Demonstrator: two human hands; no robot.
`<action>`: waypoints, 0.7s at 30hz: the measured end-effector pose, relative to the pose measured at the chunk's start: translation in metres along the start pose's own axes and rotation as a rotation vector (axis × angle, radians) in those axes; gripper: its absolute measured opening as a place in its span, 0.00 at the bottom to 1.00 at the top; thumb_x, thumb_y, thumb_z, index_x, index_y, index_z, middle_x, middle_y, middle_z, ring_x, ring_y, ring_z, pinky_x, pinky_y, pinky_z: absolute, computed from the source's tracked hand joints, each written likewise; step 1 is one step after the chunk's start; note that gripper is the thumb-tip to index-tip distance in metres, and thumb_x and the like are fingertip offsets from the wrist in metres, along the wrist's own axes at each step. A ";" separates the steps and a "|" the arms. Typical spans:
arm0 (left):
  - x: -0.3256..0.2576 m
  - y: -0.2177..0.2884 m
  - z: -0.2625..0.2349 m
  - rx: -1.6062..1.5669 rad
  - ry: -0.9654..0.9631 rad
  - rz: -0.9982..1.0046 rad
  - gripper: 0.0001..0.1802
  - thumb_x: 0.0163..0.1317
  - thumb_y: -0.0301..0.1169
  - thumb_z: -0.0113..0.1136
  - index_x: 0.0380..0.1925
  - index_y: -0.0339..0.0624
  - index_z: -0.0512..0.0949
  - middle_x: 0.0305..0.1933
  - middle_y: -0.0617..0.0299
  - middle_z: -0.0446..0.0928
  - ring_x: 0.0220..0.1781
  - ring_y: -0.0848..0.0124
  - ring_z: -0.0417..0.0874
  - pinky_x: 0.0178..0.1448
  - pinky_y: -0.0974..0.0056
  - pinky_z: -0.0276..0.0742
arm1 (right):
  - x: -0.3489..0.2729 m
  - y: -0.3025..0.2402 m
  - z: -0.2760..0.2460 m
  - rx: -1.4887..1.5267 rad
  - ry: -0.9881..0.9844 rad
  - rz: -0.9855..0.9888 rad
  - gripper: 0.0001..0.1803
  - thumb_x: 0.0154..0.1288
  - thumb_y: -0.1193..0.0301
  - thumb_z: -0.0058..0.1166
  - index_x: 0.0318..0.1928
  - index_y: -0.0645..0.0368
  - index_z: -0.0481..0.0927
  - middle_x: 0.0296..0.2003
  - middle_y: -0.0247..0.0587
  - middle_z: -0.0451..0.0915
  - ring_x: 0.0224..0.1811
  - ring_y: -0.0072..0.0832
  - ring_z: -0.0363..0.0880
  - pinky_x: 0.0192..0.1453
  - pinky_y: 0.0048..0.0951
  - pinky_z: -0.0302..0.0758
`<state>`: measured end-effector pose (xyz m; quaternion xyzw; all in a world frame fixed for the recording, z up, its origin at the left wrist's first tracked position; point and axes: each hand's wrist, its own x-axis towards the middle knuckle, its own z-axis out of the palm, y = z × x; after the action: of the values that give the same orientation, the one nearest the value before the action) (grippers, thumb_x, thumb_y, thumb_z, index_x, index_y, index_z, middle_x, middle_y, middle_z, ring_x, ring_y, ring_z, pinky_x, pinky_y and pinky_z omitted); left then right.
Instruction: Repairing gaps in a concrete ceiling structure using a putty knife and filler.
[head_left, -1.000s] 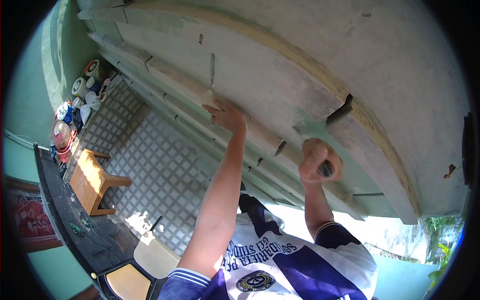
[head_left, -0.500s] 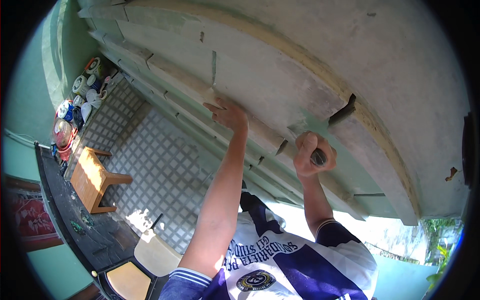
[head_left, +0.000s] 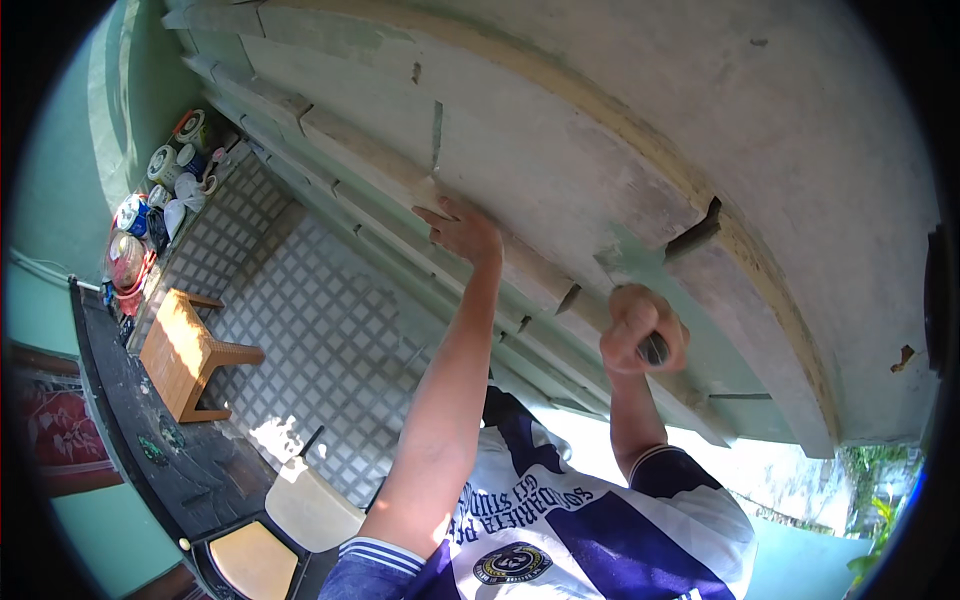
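My right hand is closed round the dark handle of a scraper, whose butt end points toward me. Its thin blade shows only faintly beyond my knuckles, against a pale green patch of the ceiling panel. My left hand is raised to a long stepped moulding, its fingers apart and lying on the edge. I see nothing held in it. Near my left fingertips, a narrow green slot runs across the panel.
A curved yellowish trim with a dark gap crosses overhead. Below left stand a wooden stool, a pale chair and a tan-seated chair. Several paint buckets and bags line a ledge beside the patterned tile floor.
My right hand has shifted a little right and down in the picture, with the scraper still in it. My left hand stays at the same place on the moulding.
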<state>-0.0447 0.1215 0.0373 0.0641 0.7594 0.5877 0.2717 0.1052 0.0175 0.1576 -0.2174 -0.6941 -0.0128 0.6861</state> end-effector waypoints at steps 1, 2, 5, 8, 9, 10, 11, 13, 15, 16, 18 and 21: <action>-0.002 0.004 0.000 -0.002 -0.001 -0.001 0.41 0.75 0.58 0.25 0.78 0.45 0.38 0.65 0.31 0.59 0.62 0.39 0.71 0.63 0.42 0.72 | 0.001 -0.002 -0.006 0.090 0.044 -0.041 0.18 0.75 0.75 0.45 0.23 0.61 0.62 0.11 0.39 0.67 0.10 0.20 0.61 0.12 0.25 0.56; -0.002 0.009 0.001 -0.022 -0.029 -0.024 0.41 0.75 0.58 0.25 0.78 0.45 0.38 0.65 0.31 0.59 0.62 0.40 0.71 0.62 0.42 0.72 | -0.002 0.005 -0.007 0.095 0.064 -0.035 0.18 0.72 0.77 0.50 0.23 0.63 0.62 0.11 0.38 0.68 0.10 0.24 0.64 0.13 0.27 0.64; -0.001 0.005 0.001 -0.026 -0.044 -0.033 0.41 0.76 0.58 0.25 0.78 0.45 0.38 0.65 0.31 0.59 0.61 0.40 0.71 0.62 0.42 0.73 | 0.009 -0.004 -0.006 0.059 -0.009 -0.048 0.18 0.73 0.76 0.49 0.24 0.63 0.62 0.11 0.38 0.67 0.10 0.23 0.62 0.12 0.26 0.61; 0.002 0.007 0.001 -0.033 -0.029 -0.022 0.41 0.75 0.58 0.25 0.78 0.44 0.38 0.65 0.31 0.59 0.61 0.40 0.71 0.62 0.42 0.73 | 0.006 -0.004 -0.018 0.177 0.117 0.028 0.18 0.74 0.75 0.49 0.24 0.63 0.64 0.11 0.39 0.67 0.10 0.23 0.62 0.12 0.26 0.61; 0.001 0.005 0.002 -0.032 -0.038 -0.032 0.41 0.76 0.58 0.26 0.78 0.44 0.38 0.65 0.31 0.60 0.61 0.40 0.71 0.61 0.41 0.73 | 0.005 -0.004 -0.018 0.173 0.117 0.028 0.18 0.74 0.75 0.49 0.24 0.63 0.64 0.11 0.39 0.67 0.10 0.23 0.62 0.12 0.26 0.61; 0.002 0.003 0.002 -0.032 -0.042 -0.032 0.41 0.76 0.58 0.26 0.78 0.44 0.38 0.65 0.31 0.60 0.61 0.40 0.71 0.61 0.41 0.73 | 0.004 -0.003 -0.016 0.154 0.099 0.002 0.18 0.75 0.74 0.48 0.24 0.63 0.65 0.11 0.39 0.67 0.10 0.23 0.62 0.12 0.26 0.61; 0.003 0.003 0.003 -0.014 -0.030 -0.020 0.41 0.76 0.57 0.26 0.78 0.44 0.38 0.65 0.31 0.60 0.61 0.40 0.71 0.61 0.41 0.73 | 0.004 -0.003 -0.015 0.136 0.081 -0.025 0.19 0.75 0.74 0.47 0.23 0.63 0.65 0.11 0.38 0.67 0.10 0.22 0.62 0.13 0.27 0.61; 0.003 0.007 0.002 -0.001 -0.019 -0.002 0.40 0.76 0.57 0.26 0.78 0.44 0.38 0.65 0.32 0.59 0.61 0.40 0.71 0.61 0.41 0.73 | 0.004 -0.004 -0.023 0.173 0.092 0.000 0.19 0.75 0.73 0.47 0.23 0.63 0.65 0.11 0.38 0.67 0.10 0.22 0.63 0.13 0.27 0.61; -0.004 0.006 -0.001 -0.027 -0.047 -0.027 0.40 0.76 0.57 0.26 0.78 0.43 0.39 0.65 0.32 0.61 0.61 0.40 0.71 0.62 0.41 0.72 | 0.004 -0.004 -0.022 0.211 0.102 0.025 0.19 0.75 0.73 0.47 0.23 0.63 0.66 0.11 0.38 0.67 0.11 0.22 0.63 0.13 0.27 0.62; -0.004 0.005 0.000 -0.027 -0.049 -0.026 0.40 0.76 0.57 0.26 0.78 0.43 0.39 0.65 0.32 0.61 0.61 0.40 0.71 0.62 0.41 0.72 | 0.003 -0.002 -0.016 0.081 0.070 0.079 0.19 0.75 0.73 0.48 0.23 0.63 0.66 0.11 0.38 0.68 0.11 0.22 0.64 0.13 0.27 0.62; 0.003 0.006 0.002 -0.037 -0.009 -0.003 0.40 0.76 0.56 0.26 0.78 0.43 0.39 0.65 0.33 0.60 0.62 0.41 0.71 0.62 0.41 0.72 | 0.002 -0.002 -0.014 -0.041 0.042 0.129 0.18 0.75 0.73 0.48 0.23 0.62 0.66 0.11 0.38 0.68 0.11 0.22 0.65 0.14 0.27 0.63; 0.000 0.003 0.001 0.018 -0.003 -0.012 0.40 0.76 0.56 0.27 0.78 0.42 0.40 0.64 0.32 0.61 0.62 0.40 0.71 0.62 0.41 0.72 | -0.001 -0.004 -0.019 0.209 0.133 0.049 0.17 0.72 0.74 0.50 0.23 0.62 0.67 0.13 0.39 0.71 0.12 0.23 0.67 0.15 0.26 0.65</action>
<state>-0.0451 0.1236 0.0394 0.0628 0.7646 0.5791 0.2759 0.1223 0.0076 0.1591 -0.1604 -0.6392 0.0619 0.7496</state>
